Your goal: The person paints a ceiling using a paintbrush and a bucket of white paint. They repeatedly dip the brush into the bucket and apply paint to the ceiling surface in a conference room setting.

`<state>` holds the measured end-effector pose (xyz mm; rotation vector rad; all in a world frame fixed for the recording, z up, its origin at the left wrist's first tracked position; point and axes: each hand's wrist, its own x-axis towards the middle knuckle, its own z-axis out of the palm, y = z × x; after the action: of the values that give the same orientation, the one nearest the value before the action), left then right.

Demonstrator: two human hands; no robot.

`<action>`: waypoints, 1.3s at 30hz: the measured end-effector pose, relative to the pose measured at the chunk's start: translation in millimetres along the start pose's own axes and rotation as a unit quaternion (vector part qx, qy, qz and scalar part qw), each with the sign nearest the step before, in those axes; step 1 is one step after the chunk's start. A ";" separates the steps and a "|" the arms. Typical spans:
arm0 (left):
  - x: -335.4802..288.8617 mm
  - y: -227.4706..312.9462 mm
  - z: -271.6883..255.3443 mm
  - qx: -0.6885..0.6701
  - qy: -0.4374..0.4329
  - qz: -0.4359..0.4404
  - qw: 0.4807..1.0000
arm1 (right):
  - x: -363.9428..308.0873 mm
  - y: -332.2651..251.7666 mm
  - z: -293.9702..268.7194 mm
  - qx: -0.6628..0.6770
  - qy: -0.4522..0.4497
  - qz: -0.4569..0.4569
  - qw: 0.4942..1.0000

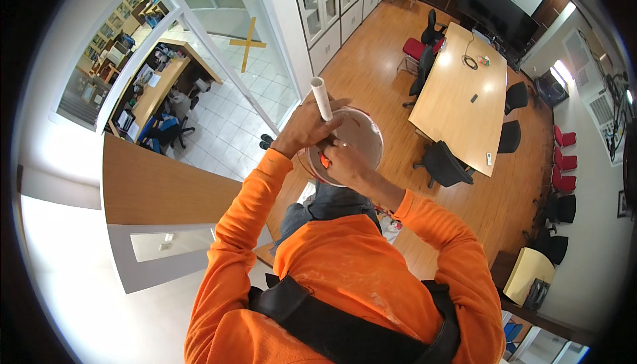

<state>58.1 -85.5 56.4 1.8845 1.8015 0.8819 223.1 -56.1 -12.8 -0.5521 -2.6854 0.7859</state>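
Observation:
A white bucket with reddish smears on its rim is in front of my body, its inside coated pale grey. Over its left side, my left hand is closed around a white tube whose open end points up and away from me. My right hand is closed over the bucket's near part, right beside my left fingers. A small orange-red piece shows at its fingers, perhaps part of a tool handle; the rest is hidden by the hand.
I seem to be high above a wooden floor. A long table with black chairs is ahead right. Glass-door cabinets line the far wall. To my left are a glazed partition and a brown panel.

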 end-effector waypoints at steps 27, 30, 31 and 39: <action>0.6 -2.9 4.3 0.038 0.001 0.034 0.999 | 5.7 33.9 -12.2 0.033 -0.149 0.026 0.988; -3.9 -3.5 6.4 0.020 0.004 0.026 0.999 | 2.8 36.0 -18.1 0.057 -0.125 0.037 0.990; -0.6 -5.6 4.7 0.021 0.005 0.027 0.999 | 9.7 38.4 -17.8 0.040 -0.134 0.035 0.990; -3.1 -21.5 -0.5 -0.008 0.052 0.009 0.999 | -5.3 38.1 -91.3 0.363 -0.068 0.136 0.919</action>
<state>41.9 -86.4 41.9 1.8785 1.8344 1.0165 272.4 12.6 38.8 -0.6855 -2.1886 1.8352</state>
